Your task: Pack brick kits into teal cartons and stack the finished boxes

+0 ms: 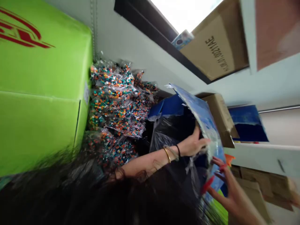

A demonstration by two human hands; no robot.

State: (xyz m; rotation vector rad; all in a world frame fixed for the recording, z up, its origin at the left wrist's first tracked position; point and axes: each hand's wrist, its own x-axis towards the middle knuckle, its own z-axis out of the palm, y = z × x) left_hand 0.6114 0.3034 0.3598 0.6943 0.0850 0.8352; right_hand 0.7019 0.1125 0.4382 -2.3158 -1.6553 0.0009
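Observation:
My left hand (194, 144), with a gold bracelet and a black band at the wrist, grips the edge of a blue printed cardboard box's raised flap (203, 115). The thumb lies over the edge, and some fingers are hidden behind it. Dark, clear-plastic-wrapped contents (167, 131) show inside the open box. My right hand (225, 186) is at the flap's lower part, closed around a slim red tool (207, 185); blur hides its exact kind. Torn clear plastic (193, 175) hangs by the box's edge, between the two hands.
Clear bags of small orange, green and white pieces (114, 103) are stacked left of the box. A large lime-green box (44, 78) fills the left side. Brown cartons (215, 47) sit on a dark-edged shelf (150, 25). Dark hair (93, 197) covers the bottom of the view.

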